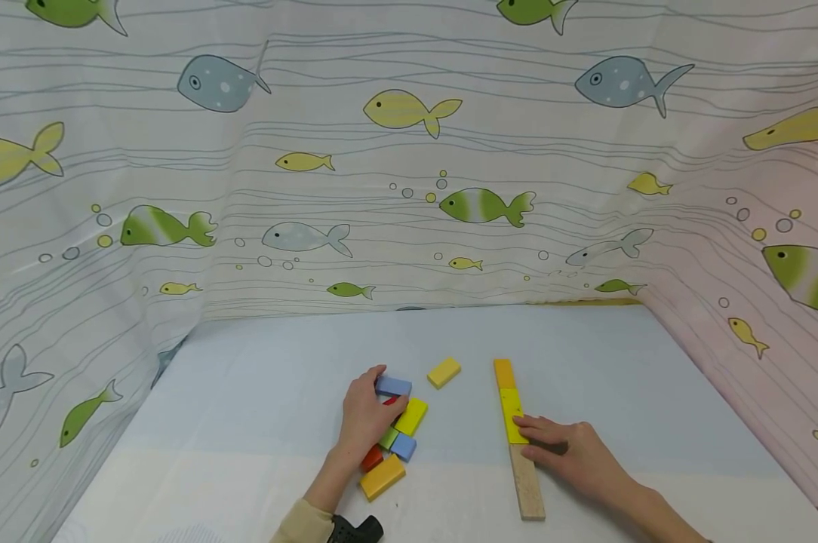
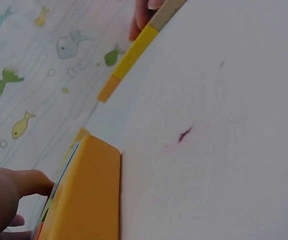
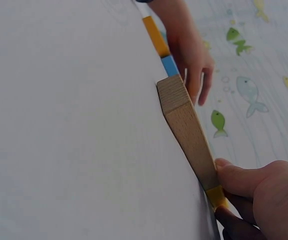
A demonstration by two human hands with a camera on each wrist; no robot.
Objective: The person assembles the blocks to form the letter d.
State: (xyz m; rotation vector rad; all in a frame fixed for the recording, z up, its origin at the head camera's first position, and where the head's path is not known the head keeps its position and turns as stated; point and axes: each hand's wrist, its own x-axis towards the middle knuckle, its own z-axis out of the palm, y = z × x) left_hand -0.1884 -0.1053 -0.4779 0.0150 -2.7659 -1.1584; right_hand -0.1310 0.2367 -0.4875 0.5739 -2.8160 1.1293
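My left hand (image 1: pixel 367 416) reaches over a loose cluster of blocks, its fingers spread around a blue block (image 1: pixel 393 387) and the thumb by a bright yellow block (image 1: pixel 411 417). Partly hidden under it are a red block (image 1: pixel 371 458) and a green block (image 1: pixel 388 438). On the right, an orange block (image 1: pixel 505 373), a yellow block (image 1: pixel 514 416) and a plain wooden block (image 1: pixel 527 483) lie end to end in a row. Fingertips of my right hand (image 1: pixel 579 456) touch the yellow block's right edge, with the thumb beside the wooden block's upper end.
Nearest me in the cluster lies an orange-yellow block (image 1: pixel 382 477), with a smaller blue block (image 1: pixel 404 446) behind it. A pale yellow block (image 1: pixel 444 372) sits apart, between cluster and row. Fish-printed curtains (image 1: pixel 409 188) enclose the white table (image 1: pixel 273 377) at the back and sides.
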